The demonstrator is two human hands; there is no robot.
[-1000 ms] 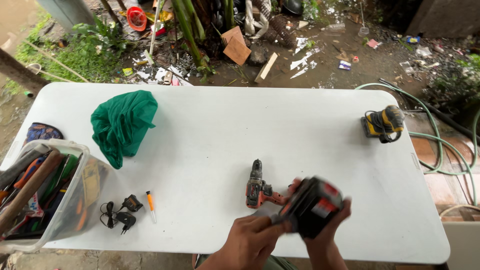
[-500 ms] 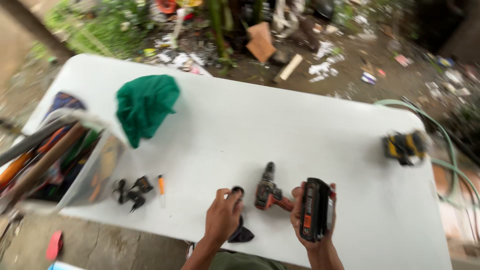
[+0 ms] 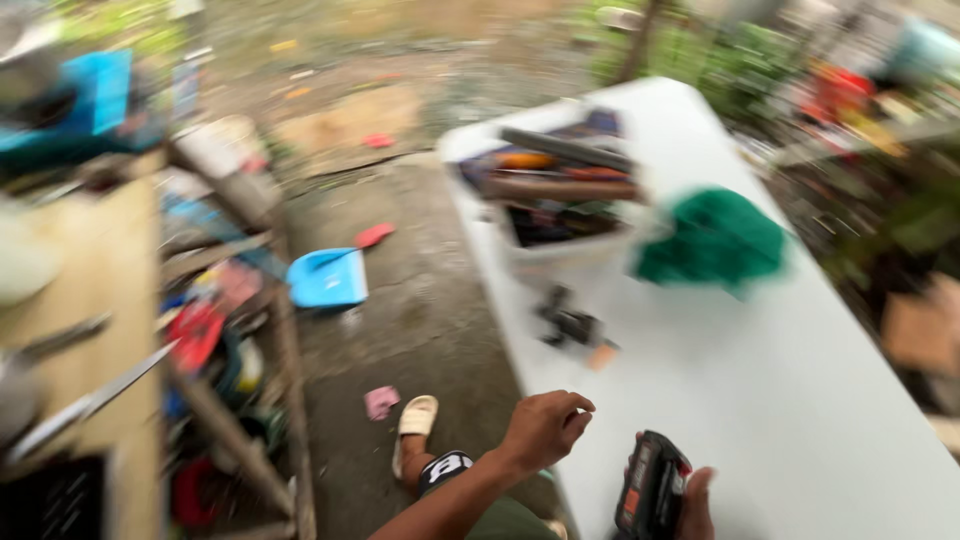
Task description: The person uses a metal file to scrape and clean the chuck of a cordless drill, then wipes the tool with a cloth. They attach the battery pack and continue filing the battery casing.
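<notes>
View has swung left since earlier; my right hand (image 3: 690, 500) still grips the battery pack (image 3: 650, 490), left hand (image 3: 545, 428) loosely curled, empty, off the white table (image 3: 800, 400). Fetching step; next needs looking left.

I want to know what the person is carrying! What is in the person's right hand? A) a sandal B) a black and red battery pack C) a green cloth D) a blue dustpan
B: the right hand grips a black, blocky battery pack with red markings at the edge of the white plastic table, while the crumpled green cloth lies farther along the table.
</notes>
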